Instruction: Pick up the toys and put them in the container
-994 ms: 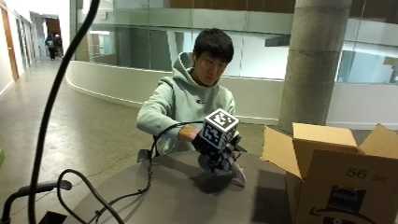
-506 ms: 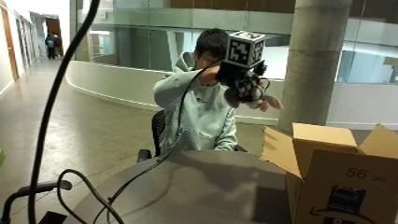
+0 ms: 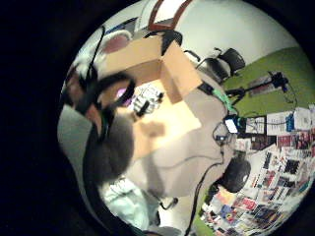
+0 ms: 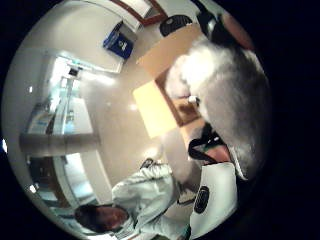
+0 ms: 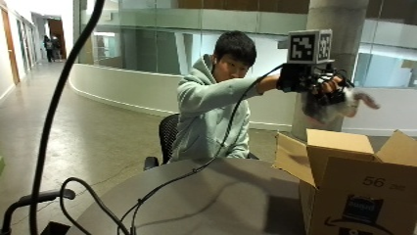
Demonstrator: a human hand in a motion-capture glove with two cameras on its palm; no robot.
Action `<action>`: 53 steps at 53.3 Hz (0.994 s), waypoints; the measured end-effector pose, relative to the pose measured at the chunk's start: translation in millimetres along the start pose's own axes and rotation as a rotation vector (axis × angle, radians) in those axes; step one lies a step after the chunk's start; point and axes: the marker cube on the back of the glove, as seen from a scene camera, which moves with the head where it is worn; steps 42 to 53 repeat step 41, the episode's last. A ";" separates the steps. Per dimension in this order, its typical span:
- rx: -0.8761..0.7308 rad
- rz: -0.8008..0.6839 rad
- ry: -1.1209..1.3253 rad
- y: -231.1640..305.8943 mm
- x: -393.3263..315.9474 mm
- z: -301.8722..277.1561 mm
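Gloved right hand (image 5: 320, 89) is gripping a grey plush toy (image 5: 331, 107) with curled fingers, holding it high above the open cardboard box (image 5: 352, 181) at the tabletop's edge, probably for dropping in.

A round grey table (image 5: 215, 196), a dark office chair (image 5: 168, 137), possibly concrete pillar (image 5: 329, 19) behind.

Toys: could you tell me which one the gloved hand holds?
The grey furry toy, gripped by the right hand above the cardboard box; the black-and-white toy lies inside it.
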 end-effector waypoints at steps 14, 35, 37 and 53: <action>-0.093 -0.038 -0.109 -17.2 -7.3 46.0; -0.081 -0.070 -0.085 35.6 35.6 12.1; -0.081 -0.068 -0.074 45.5 42.1 8.1; -0.086 -0.067 -0.061 61.8 52.0 3.9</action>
